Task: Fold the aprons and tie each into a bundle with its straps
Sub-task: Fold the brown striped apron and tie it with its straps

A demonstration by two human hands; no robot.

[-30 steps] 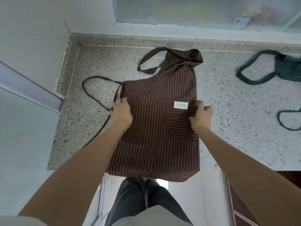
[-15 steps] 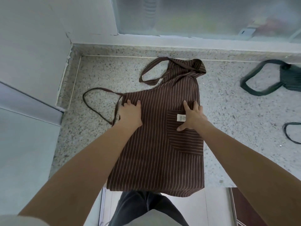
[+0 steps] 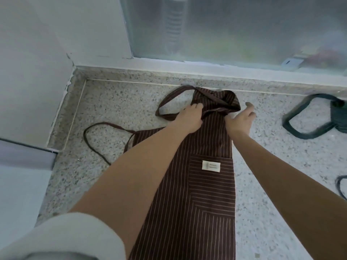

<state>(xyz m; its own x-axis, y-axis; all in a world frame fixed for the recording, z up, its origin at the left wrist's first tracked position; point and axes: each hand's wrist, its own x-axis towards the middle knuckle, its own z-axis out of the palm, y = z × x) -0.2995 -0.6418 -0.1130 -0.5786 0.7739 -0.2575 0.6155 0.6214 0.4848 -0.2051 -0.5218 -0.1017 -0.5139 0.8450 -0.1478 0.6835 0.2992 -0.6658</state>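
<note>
Head view, one item per entry. We record a brown striped apron [image 3: 204,184] lying flat on the speckled stone table [image 3: 120,113], folded lengthwise, its bib end under both hands and its hem running back toward us between the forearms. Its patch pocket [image 3: 212,186], with a small white label [image 3: 211,165], lies behind the right hand, on the right half of the cloth. We note the left hand [image 3: 189,117] palm-down on the bib, fingers curled over a gathered fold of fabric where the neck loop [image 3: 169,104] joins; the loop lies just left of that hand. A thin waist strap [image 3: 97,139] curves out on the table well left of the left forearm. We note the right hand [image 3: 239,120] at the bib's right edge, fingers spread and relaxed, thumb touching the cloth, gripping nothing. Well right of the right hand lies a dark green apron [image 3: 338,117] with its own loop [image 3: 302,121], partly cut off by the frame edge. A frosted window [image 3: 234,27] stands beyond both hands.
</note>
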